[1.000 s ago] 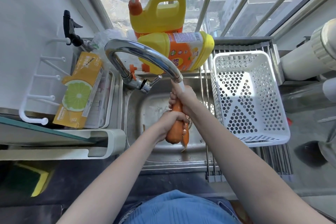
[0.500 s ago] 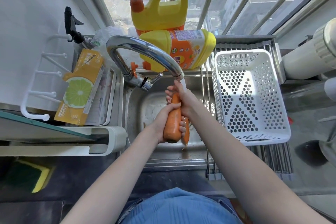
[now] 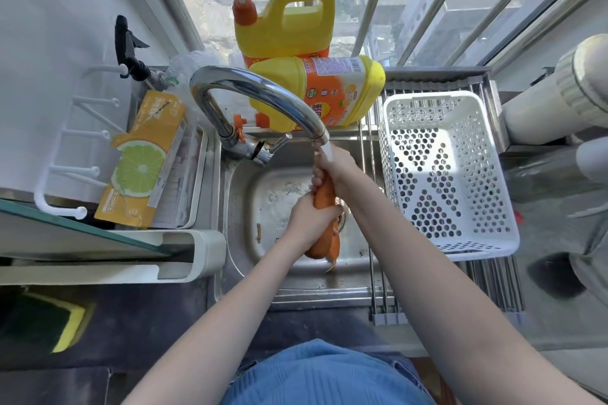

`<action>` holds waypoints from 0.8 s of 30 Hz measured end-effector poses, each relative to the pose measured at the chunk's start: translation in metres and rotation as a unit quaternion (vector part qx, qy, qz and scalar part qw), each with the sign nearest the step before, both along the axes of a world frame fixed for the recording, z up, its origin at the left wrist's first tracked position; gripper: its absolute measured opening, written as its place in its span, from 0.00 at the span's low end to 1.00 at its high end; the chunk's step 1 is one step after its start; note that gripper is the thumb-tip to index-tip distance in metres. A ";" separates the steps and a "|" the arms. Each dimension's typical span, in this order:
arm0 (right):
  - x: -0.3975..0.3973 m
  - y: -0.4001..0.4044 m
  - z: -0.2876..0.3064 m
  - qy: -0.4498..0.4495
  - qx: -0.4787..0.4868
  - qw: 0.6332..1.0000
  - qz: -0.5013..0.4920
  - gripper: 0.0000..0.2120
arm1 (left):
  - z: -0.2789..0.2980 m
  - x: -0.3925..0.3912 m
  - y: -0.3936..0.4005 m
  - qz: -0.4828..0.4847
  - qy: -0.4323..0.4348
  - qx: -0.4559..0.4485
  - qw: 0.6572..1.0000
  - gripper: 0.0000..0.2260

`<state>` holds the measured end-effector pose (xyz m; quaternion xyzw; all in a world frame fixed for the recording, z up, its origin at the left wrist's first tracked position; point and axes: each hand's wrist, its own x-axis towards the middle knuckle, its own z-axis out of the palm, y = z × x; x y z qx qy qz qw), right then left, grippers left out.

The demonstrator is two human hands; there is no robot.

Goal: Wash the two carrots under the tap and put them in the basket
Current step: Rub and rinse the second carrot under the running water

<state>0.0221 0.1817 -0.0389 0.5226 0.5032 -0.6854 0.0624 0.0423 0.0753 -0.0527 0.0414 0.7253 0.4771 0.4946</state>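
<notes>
Under the chrome tap (image 3: 263, 99) I hold two orange carrots over the steel sink (image 3: 263, 207). My left hand (image 3: 311, 219) grips the thick carrot (image 3: 324, 196) round its middle. A thinner carrot (image 3: 335, 245) lies pressed beside it, its tip pointing toward me. My right hand (image 3: 332, 169) grips the carrots' far end just below the spout, where water runs down. The white perforated basket (image 3: 493, 240) stands to the right of the sink on a metal rack, with nothing in it.
Two yellow detergent bottles (image 3: 316, 89) stand and lie behind the tap. A lemon-printed packet (image 3: 144, 158) sits in a white tray on the left. A yellow-green sponge (image 3: 62, 322) lies at the lower left. A white pipe (image 3: 559, 99) runs at the right.
My left hand has slid along the thick carrot, now round its middle, while my right hand has stayed at the far end under the spout.
</notes>
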 end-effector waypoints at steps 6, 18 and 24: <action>0.008 -0.006 0.004 0.163 -0.137 0.976 0.040 0.24 | 0.017 -0.020 -0.008 0.005 -0.340 0.118 0.933 0.04; -0.006 0.009 0.005 0.036 -0.081 0.996 -0.021 0.18 | 0.023 -0.016 0.019 0.053 -0.160 0.036 0.985 0.08; -0.013 0.012 0.016 0.022 -0.017 0.998 -0.059 0.16 | 0.024 -0.024 0.025 -0.106 0.196 -0.064 0.973 0.05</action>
